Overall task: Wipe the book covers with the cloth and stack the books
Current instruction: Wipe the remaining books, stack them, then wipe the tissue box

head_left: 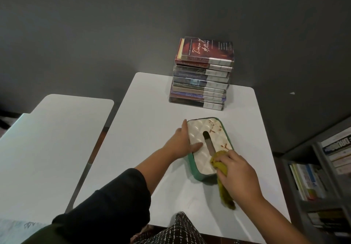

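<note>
Checked fabric [176,230] at the very bottom edge, prob a lap, w/ a dark sleeve [106,205] just left of it. Second white table [51,148] off to the far left, narrow gap between it and the main white table [144,122]. Left hand [180,143] steadying the left side of a tissue box [207,146], fingers straight along its edge, thumb lying flat on the quilted cream top, so relaxed and pressing, not gripping. Green rim round the box, slot in the middle, brownish stains on the lid toward the far and right parts. Right hand [237,171] curled tight round a yellow-green cloth [224,179], bunched end touching the box's near right corner, loose tail hanging down onto the tabletop. Stack of books [201,78] at the far edge of the main table, well apart from the box, roughly ten high, dark red cover on top, spines facing the cam. Bookshelf [326,177] w/ more books at far right, blurry.
</note>
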A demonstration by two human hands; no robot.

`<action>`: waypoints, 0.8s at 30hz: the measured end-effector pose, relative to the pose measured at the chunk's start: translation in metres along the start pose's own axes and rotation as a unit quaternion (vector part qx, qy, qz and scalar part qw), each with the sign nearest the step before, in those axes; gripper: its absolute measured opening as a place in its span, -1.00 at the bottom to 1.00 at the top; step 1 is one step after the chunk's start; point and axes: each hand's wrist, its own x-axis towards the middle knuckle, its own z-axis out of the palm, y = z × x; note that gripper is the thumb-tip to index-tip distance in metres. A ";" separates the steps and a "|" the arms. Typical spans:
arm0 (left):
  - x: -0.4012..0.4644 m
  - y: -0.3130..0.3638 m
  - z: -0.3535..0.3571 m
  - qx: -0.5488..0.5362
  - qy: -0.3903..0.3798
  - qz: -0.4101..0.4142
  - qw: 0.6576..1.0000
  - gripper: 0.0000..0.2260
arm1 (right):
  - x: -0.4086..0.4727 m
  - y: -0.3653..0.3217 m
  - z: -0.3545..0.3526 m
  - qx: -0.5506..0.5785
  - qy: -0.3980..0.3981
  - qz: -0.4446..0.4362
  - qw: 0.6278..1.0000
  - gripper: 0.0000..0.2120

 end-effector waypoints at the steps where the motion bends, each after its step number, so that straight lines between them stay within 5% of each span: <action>1: 0.001 0.000 0.008 -0.025 -0.016 -0.008 1.000 -0.05 | 0.001 0.000 0.002 0.000 0.008 -0.002 1.000 -0.76; 8: 0.007 0.003 0.042 -0.049 0.054 -0.016 0.997 -0.05 | -0.012 -0.009 0.015 0.026 0.002 -0.093 0.995 -0.69; 13: 0.008 0.003 0.043 -0.080 0.050 -0.007 0.996 0.02 | 0.001 0.022 0.002 0.011 0.017 -0.021 1.000 -0.70; 19: 0.012 0.002 0.038 -0.078 0.032 0.019 0.996 -0.03 | -0.020 -0.010 0.011 0.030 -0.006 -0.110 0.993 -0.64; 24: 0.015 0.000 0.036 -0.076 0.012 0.030 0.997 -0.04 | 0.017 0.019 0.003 -0.001 0.030 -0.052 0.998 -0.70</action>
